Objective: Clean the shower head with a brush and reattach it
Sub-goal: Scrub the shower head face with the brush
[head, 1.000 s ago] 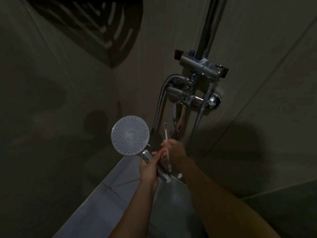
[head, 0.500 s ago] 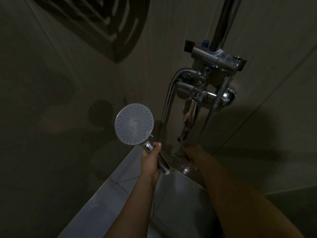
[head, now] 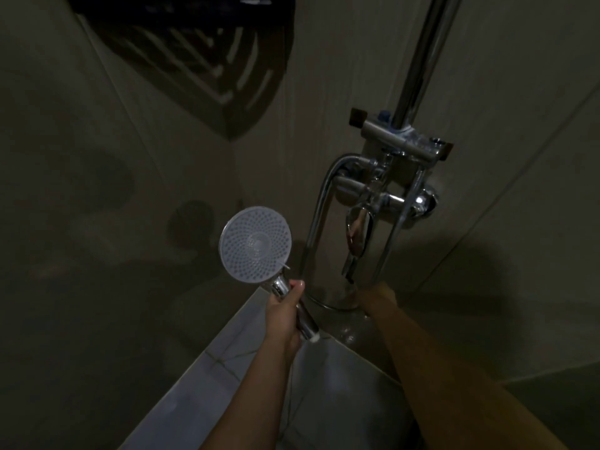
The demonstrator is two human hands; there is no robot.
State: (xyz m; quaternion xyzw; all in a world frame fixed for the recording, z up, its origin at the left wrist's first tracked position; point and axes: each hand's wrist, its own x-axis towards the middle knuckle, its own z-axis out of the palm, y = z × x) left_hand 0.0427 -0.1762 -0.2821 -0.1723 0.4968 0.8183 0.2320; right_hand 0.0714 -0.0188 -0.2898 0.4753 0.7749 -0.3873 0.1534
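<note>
The round shower head [head: 255, 247] with its pale, dotted spray face points toward me, left of the chrome fittings. My left hand [head: 285, 315] is wrapped around its chrome handle [head: 292, 308], holding it upright and slightly tilted. My right hand [head: 373, 298] reaches low under the chrome mixer [head: 383, 196], by the bend of the hose [head: 319, 206]; its fingers are lost in the dark behind the fittings. No brush shows anywhere in view.
A chrome riser pipe [head: 418, 56] rises from the mixer bar [head: 399, 138] on the tiled wall. A dark slotted corner shelf [head: 201, 56] hangs at upper left. A pale tiled ledge [head: 207, 368] runs below my arms.
A second ago my right hand held a thin brush next to the handle. It has since dropped down and right under the mixer, and the brush is out of sight.
</note>
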